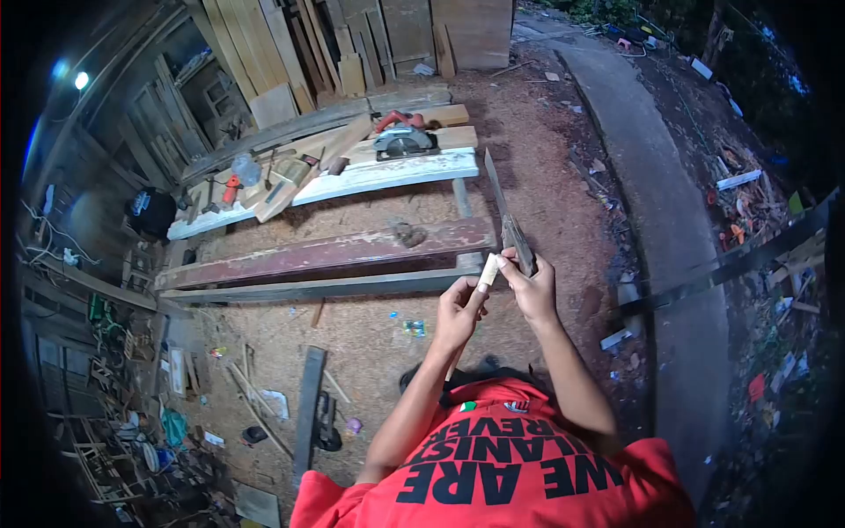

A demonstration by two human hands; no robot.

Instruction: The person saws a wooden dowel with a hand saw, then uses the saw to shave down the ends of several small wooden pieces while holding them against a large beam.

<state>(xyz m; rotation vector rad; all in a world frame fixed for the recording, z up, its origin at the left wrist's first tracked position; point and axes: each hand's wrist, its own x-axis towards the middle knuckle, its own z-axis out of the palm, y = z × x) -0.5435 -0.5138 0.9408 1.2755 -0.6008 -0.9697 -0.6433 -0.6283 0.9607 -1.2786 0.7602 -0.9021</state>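
My left hand [459, 315] is closed around a slim strip of wood [489, 267], its pale cut end pointing up past my thumb and its lower part running down behind my wrist. Beside it, my right hand [533, 286] grips a handsaw [517, 236] by its wooden handle. The saw's narrow blade points up and away from me, tapering to a tip near the end of the white bench. My right thumb and fingertips are right at the pale end of the strip. Both hands are held in front of my red shirt.
Ahead stands a white-edged workbench [352, 180] with a circular saw [405, 141], an orange-handled tool [231, 188] and boards. A reddish plank bench [326, 255] lies nearer. Sawdust covers the ground, with a dark beam [309, 405] at left. A concrete path [634, 114] runs along the right.
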